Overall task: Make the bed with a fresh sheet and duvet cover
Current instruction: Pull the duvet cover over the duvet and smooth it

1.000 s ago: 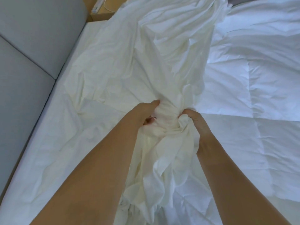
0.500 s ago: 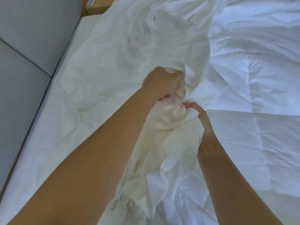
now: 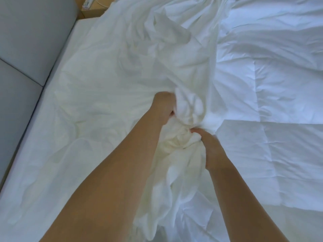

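I get bright, soft, even light, and the shadows are faint. My landmark is the bunched cover (image 3: pixel 187 109). Right of it the quilted duvet (image 3: pixel 279 102) reads cool bluish-white, nearly washed out, and its creases are weak. Left of it the cloth turns warmer and cream, with low contrast. Just below it the folds hold a dull yellowish shade. The left hand (image 3: pixel 164 107) touching it is motion-smeared, fingers indistinct. Far left of it the grey headboard (image 3: pixel 26 41) seam bows from the wide lens. The whole frame is slightly soft.
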Available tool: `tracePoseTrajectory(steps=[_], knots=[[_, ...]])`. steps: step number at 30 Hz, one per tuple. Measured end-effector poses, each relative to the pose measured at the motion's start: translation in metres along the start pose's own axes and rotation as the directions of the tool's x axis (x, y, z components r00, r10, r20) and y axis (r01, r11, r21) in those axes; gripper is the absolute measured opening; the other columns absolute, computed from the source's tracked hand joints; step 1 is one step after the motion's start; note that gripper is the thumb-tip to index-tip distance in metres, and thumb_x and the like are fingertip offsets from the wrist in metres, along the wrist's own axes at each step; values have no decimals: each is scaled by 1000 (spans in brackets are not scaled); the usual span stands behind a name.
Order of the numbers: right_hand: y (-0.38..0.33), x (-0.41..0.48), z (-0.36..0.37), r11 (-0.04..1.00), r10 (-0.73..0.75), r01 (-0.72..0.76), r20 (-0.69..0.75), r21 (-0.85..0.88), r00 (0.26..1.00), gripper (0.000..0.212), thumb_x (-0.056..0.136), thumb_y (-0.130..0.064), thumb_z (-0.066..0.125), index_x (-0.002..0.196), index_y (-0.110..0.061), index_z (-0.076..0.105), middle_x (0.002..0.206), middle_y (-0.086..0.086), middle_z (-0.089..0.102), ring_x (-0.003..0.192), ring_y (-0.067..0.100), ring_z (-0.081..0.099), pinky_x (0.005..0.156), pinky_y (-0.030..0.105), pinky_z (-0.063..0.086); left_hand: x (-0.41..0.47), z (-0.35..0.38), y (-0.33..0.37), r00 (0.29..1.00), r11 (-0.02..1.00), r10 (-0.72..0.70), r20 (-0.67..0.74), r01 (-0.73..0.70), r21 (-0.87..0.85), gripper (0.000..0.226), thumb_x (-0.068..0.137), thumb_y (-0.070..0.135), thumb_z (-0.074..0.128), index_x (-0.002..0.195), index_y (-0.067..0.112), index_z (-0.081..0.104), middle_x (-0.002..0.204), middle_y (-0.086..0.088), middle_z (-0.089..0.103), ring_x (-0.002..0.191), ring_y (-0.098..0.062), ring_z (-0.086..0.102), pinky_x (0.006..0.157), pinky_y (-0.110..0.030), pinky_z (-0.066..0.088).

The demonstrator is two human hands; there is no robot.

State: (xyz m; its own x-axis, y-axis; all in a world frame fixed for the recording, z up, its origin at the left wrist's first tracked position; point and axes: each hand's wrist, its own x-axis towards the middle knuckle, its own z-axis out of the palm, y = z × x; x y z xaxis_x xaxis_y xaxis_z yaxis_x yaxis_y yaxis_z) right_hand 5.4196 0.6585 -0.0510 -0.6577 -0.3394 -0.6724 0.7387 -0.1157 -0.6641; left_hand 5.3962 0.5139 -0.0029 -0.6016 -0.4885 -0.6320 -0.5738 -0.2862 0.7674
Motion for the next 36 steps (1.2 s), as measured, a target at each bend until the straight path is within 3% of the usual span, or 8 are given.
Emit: tracePoseTrajectory(steps=[3, 7, 14, 18, 22, 28, 32, 36], knots=[[-21, -25, -8, 919, -380, 393, -329, -27, 864, 70, 75, -28, 61, 139, -28, 33, 127, -2, 48, 118, 12, 49, 90, 21, 40, -35, 31, -1, 924, 779, 216, 315, -358, 515, 19, 85, -1, 48, 70, 7, 58, 65, -9, 56, 61, -24, 55, 58, -29, 46], [-55, -24, -3, 894, -231, 242, 73, -377, 970, 77, 64, -57, 65, 134, -35, 43, 128, -9, 52, 115, 11, 51, 99, 32, 40, -62, 38, -46, 726, 159, 365, 583, -666, 729, 22, 97, 16, 41, 90, 10, 62, 78, -5, 63, 75, -27, 58, 69, -35, 46], [-55, 6, 35, 728, -256, 210, 26, -653, 966, 16, 88, -4, 42, 81, -12, 54, 71, 1, 51, 64, 17, 48, 49, 21, 38, -44, -23, -54, 882, 602, 455, 121, -405, 688, 35, 80, 45, 46, 80, 16, 65, 87, 2, 71, 82, -18, 64, 77, -30, 51], [-73, -11, 37, 897, -364, 324, -87, -302, 927, 25, 88, -7, 38, 71, -16, 54, 64, -2, 49, 56, 11, 52, 53, 20, 41, -23, -36, -10, 981, 976, -193, 26, 189, 110, 81, 83, 75, 35, 79, 0, 66, 71, -12, 70, 56, -20, 64, 52, -21, 50], [-62, -24, 21, 764, -409, 360, 30, -536, 912, 30, 88, -5, 37, 61, -13, 46, 56, -2, 43, 41, 5, 42, 43, 17, 34, -9, -32, 0, 962, 909, -271, 41, 241, 340, 40, 94, 37, 48, 73, 5, 60, 49, 0, 55, 33, -6, 42, 35, -10, 30], [-57, -7, 0, 748, -340, 216, -82, -628, 937, 69, 71, -37, 61, 133, -16, 40, 118, 4, 56, 103, 23, 53, 86, 34, 43, -61, 10, -17, 898, 155, 152, 414, -435, 887, 29, 94, 32, 47, 101, 7, 61, 96, -9, 64, 94, -25, 58, 66, -25, 37], [-53, 10, 38, 603, -147, 186, 121, -776, 982, 100, 76, -48, 73, 150, -21, 12, 143, 2, 41, 130, 25, 42, 101, 28, 33, -99, 8, -49, 810, 295, -28, 586, -554, 779, 30, 92, 31, 53, 75, 7, 57, 66, -2, 52, 66, -18, 53, 53, -23, 36], [-20, 29, 49, 151, -194, 252, 222, -956, 956, 19, 92, -21, 52, 104, -7, 55, 97, 5, 57, 105, 32, 55, 80, 31, 41, -88, -17, -27, 857, 400, -109, 503, -425, 812, 31, 85, 32, 60, 62, 12, 63, 57, -1, 62, 52, -11, 57, 58, -23, 47]])
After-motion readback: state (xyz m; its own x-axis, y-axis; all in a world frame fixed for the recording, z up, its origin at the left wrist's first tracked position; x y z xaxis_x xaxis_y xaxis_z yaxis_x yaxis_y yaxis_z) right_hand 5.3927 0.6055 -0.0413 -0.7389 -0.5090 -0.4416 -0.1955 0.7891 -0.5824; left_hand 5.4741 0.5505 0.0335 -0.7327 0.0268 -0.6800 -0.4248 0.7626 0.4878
